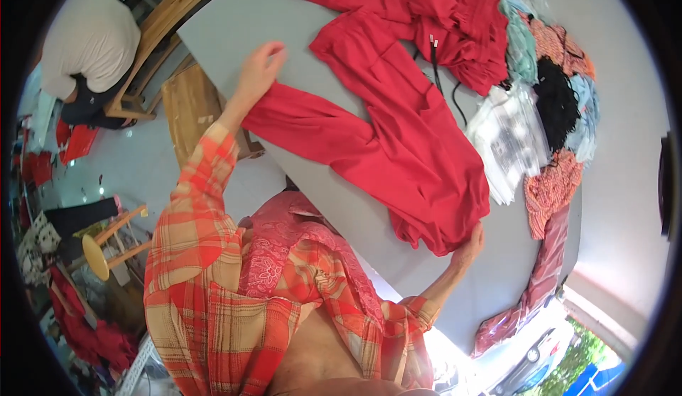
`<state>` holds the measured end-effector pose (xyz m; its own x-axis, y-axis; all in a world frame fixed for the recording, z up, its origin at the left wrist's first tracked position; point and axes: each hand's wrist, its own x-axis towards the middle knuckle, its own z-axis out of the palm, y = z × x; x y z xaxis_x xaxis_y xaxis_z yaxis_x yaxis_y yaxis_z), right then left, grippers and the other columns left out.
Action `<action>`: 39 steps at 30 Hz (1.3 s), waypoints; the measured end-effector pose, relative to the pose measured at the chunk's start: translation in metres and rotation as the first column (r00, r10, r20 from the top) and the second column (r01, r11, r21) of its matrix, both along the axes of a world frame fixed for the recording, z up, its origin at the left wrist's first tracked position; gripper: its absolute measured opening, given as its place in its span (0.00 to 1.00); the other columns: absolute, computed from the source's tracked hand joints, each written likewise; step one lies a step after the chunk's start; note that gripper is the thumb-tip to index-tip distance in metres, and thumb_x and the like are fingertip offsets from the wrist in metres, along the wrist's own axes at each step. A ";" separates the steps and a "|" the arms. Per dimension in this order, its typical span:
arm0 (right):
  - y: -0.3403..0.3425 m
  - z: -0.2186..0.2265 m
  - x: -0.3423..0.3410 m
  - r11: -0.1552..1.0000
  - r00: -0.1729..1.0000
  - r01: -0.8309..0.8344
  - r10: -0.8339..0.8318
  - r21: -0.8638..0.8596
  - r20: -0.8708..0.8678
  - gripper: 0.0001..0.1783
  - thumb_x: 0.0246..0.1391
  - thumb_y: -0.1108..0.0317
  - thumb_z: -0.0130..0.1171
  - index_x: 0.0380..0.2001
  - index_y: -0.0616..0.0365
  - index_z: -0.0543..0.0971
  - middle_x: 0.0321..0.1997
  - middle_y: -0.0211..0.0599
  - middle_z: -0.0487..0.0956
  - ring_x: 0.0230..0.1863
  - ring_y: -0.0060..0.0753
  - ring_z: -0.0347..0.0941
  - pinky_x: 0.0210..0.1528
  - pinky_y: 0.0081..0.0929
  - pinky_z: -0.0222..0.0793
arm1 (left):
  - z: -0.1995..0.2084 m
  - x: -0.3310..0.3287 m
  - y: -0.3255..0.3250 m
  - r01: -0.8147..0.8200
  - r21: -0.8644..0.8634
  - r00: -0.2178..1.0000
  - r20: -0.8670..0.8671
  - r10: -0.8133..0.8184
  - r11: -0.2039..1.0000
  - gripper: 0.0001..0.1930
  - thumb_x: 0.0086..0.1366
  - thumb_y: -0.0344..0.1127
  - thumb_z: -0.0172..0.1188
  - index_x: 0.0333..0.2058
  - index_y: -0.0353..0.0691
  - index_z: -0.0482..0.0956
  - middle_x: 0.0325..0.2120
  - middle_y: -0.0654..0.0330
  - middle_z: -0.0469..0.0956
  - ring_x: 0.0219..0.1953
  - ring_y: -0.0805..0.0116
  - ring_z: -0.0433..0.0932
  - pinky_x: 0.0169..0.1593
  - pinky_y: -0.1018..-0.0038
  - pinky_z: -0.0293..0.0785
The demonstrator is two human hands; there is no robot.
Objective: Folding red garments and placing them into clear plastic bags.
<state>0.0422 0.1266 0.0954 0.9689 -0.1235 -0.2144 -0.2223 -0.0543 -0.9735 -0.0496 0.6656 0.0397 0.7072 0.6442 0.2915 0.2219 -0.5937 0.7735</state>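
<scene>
A red garment with long legs or sleeves lies spread flat on the grey table. My left hand lies palm down on the table at the end of one long red part, touching its edge, with fingers loosely apart. At the garment's other, bunched end, my right hand pinches the red cloth. Both forearms wear red-and-orange plaid sleeves.
More red clothes are heaped at the table's far end. Beside them lie clear-bagged garments and teal, black, orange and light blue pieces. A bagged red garment hangs at the table edge. Another person in a white top sits near a wooden bench. A yellow stool stands on the floor.
</scene>
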 end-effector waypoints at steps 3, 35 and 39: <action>0.010 0.001 -0.002 1.000 0.984 0.022 -0.021 0.007 -0.179 0.19 0.54 0.60 0.55 0.41 0.66 0.73 0.40 0.37 0.75 0.39 0.25 0.70 0.43 0.22 0.65 | 0.002 0.093 -0.020 0.062 0.297 0.997 -0.070 -0.043 0.953 0.14 0.58 0.42 0.54 0.38 0.38 0.73 0.33 0.52 0.76 0.35 0.52 0.75 0.38 0.65 0.70; 0.090 0.130 0.114 0.999 0.850 0.001 -0.024 0.044 0.525 0.13 0.54 0.69 0.52 0.39 0.67 0.74 0.37 0.35 0.75 0.37 0.22 0.70 0.41 0.17 0.63 | 0.153 0.047 0.128 0.174 -0.493 0.803 0.572 0.166 0.852 0.07 0.56 0.29 0.58 0.34 0.37 0.74 0.31 0.62 0.75 0.34 0.75 0.73 0.41 0.80 0.68; 0.049 0.138 0.098 0.985 0.841 -0.077 -0.018 0.153 0.541 0.16 0.55 0.69 0.48 0.44 0.68 0.72 0.45 0.42 0.74 0.47 0.32 0.70 0.52 0.28 0.63 | 0.117 -0.002 0.039 -0.093 -0.315 0.878 0.421 0.227 0.945 0.12 0.59 0.36 0.54 0.38 0.35 0.71 0.34 0.60 0.73 0.36 0.72 0.70 0.45 0.75 0.65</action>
<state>0.1401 0.1761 0.2336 0.9389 -0.1028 0.3284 0.3393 0.1168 -0.9334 -0.0515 0.7049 0.1565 0.4242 0.8380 0.3432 -0.1129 -0.3272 0.9382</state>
